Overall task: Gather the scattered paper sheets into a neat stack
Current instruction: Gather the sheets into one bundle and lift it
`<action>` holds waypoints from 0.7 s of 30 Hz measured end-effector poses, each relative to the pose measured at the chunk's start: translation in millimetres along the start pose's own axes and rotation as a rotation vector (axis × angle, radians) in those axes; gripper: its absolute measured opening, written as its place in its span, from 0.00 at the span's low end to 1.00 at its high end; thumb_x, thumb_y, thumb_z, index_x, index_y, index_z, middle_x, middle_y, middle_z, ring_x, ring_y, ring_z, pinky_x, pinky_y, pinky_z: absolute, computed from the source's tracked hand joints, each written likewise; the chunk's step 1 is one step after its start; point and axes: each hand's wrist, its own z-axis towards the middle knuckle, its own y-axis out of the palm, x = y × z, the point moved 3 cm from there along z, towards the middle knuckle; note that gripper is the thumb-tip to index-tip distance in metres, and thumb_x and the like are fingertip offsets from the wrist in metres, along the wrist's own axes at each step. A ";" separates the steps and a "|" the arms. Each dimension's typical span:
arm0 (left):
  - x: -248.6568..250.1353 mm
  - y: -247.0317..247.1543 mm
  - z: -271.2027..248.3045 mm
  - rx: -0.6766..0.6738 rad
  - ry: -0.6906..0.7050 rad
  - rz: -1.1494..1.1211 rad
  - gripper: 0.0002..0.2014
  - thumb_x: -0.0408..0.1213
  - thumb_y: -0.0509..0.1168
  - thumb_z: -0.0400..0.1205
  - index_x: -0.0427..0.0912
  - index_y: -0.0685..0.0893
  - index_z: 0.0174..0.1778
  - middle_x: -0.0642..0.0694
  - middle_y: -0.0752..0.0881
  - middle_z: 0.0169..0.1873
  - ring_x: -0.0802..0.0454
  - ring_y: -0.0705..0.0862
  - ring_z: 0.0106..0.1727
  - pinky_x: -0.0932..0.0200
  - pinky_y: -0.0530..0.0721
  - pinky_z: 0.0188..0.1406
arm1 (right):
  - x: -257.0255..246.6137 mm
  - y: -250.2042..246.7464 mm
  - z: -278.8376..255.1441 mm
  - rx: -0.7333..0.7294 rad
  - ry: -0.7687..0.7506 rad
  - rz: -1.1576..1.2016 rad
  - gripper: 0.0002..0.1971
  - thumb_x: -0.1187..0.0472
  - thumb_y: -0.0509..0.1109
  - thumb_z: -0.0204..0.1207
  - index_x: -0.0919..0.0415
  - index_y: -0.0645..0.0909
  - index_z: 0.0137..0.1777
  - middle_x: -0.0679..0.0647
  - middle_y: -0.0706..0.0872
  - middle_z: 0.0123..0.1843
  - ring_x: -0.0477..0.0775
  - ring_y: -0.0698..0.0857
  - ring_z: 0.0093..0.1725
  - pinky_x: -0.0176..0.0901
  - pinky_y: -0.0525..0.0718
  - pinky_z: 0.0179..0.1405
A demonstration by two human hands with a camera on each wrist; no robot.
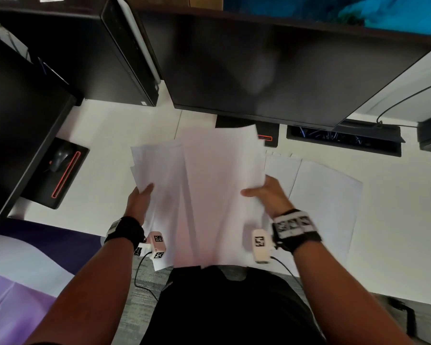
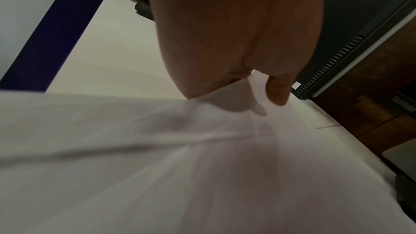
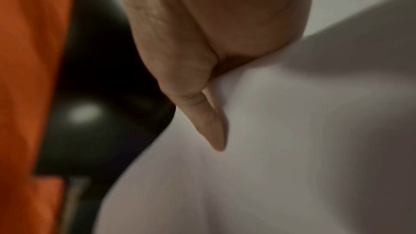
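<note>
A loose bundle of white paper sheets (image 1: 204, 185) is held up above the white desk, its edges uneven. My left hand (image 1: 141, 199) grips its left edge with the thumb on top. My right hand (image 1: 266, 192) grips the right edge, also thumb on top. The left wrist view shows the left hand (image 2: 258, 84) pinching the paper (image 2: 180, 166), fingers hidden beneath. The right wrist view shows the thumb of my right hand (image 3: 209, 122) pressed on a sheet (image 3: 270, 149). More white sheets (image 1: 326, 195) lie flat on the desk to the right.
A large dark monitor (image 1: 284, 66) stands just behind the bundle, with another monitor (image 1: 15, 115) at the left. A computer tower (image 1: 125, 51) stands between them. A mouse (image 1: 60, 156) sits on a black stand base at the left. A cable slot (image 1: 343, 140) lies at the back right.
</note>
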 end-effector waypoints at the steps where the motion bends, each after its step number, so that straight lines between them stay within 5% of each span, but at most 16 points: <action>1: 1.6 1.0 -1.4 0.001 0.002 -0.002 0.21 0.44 0.66 0.89 0.39 0.80 0.76 0.46 0.85 0.64 0.48 0.82 0.65 0.55 0.76 0.68 | 10.8 12.2 12.8 0.052 0.043 -0.106 0.34 0.70 0.84 0.57 0.69 0.86 0.68 0.65 0.93 0.63 0.69 0.92 0.63 0.64 0.88 0.68; 3: 2.4 1.6 -1.3 -0.025 -0.012 -0.052 0.25 0.49 0.66 0.89 0.41 0.79 0.79 0.46 0.85 0.70 0.47 0.81 0.72 0.54 0.74 0.76 | 29.5 34.2 28.1 0.146 0.129 -0.381 0.42 0.62 0.84 0.65 0.65 0.74 0.81 0.61 0.83 0.76 0.66 0.83 0.75 0.57 0.82 0.76; 6: 2.7 2.5 -1.4 -0.036 -0.018 -0.059 0.27 0.50 0.70 0.86 0.43 0.80 0.79 0.50 0.86 0.67 0.49 0.82 0.73 0.57 0.74 0.72 | 37.1 64.4 31.9 0.258 0.171 -0.526 0.41 0.64 0.77 0.78 0.61 0.61 0.87 0.61 0.66 0.82 0.68 0.70 0.81 0.62 0.77 0.77; 10: 4.5 5.3 -7.1 -0.030 0.043 -0.014 0.26 0.47 0.75 0.83 0.43 0.82 0.76 0.51 0.88 0.62 0.50 0.84 0.65 0.57 0.76 0.67 | 44.4 93.2 38.7 0.181 0.156 -0.459 0.42 0.61 0.77 0.77 0.61 0.60 0.89 0.62 0.65 0.82 0.70 0.73 0.79 0.60 0.80 0.74; 14: 2.2 3.7 -2.7 -0.028 0.048 0.015 0.25 0.37 0.80 0.78 0.40 0.85 0.72 0.44 0.90 0.60 0.46 0.87 0.59 0.56 0.81 0.60 | 44.4 77.4 41.2 0.350 0.183 -0.442 0.33 0.62 0.70 0.81 0.63 0.64 0.85 0.62 0.67 0.80 0.68 0.70 0.78 0.61 0.77 0.72; 19: -1.6 2.6 3.6 -0.051 0.069 0.047 0.26 0.25 0.80 0.74 0.35 0.84 0.69 0.40 0.90 0.56 0.45 0.87 0.53 0.60 0.83 0.48 | 37.4 99.4 49.9 -0.001 0.065 -0.478 0.40 0.59 0.70 0.85 0.63 0.55 0.92 0.63 0.61 0.88 0.68 0.68 0.86 0.58 0.72 0.81; 21: -5.0 0.0 8.8 -0.042 0.072 0.084 0.26 0.21 0.80 0.72 0.33 0.84 0.67 0.38 0.89 0.53 0.45 0.86 0.51 0.58 0.84 0.47 | 34.4 92.1 50.8 0.004 0.018 -0.395 0.40 0.59 0.72 0.85 0.62 0.56 0.92 0.62 0.63 0.89 0.66 0.69 0.86 0.55 0.72 0.83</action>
